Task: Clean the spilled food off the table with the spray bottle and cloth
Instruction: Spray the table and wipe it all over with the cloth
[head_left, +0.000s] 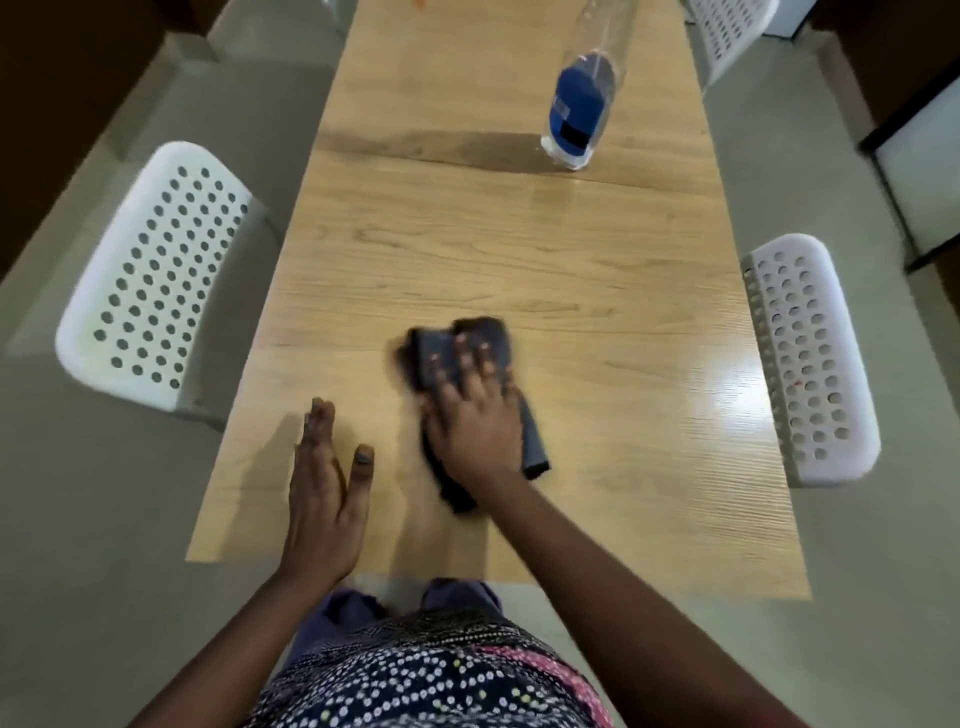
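Note:
A dark grey cloth (436, 348) lies bunched on the light wooden table (571, 291), near its front middle. My right hand (475, 415) presses flat on the cloth with fingers spread; the picture is blurred there. My left hand (324, 483) rests flat on the table just left of the cloth, fingers straight, holding nothing. A clear spray bottle (584, 88) with a blue label stands upright at the far right of the table, well away from both hands. I see no spilled food on the table around the cloth.
A white perforated chair (156, 291) stands at the table's left side and another white chair (810, 364) at its right. A third white chair (727, 31) is at the far right. Something small and orange (420, 3) shows at the table's far end.

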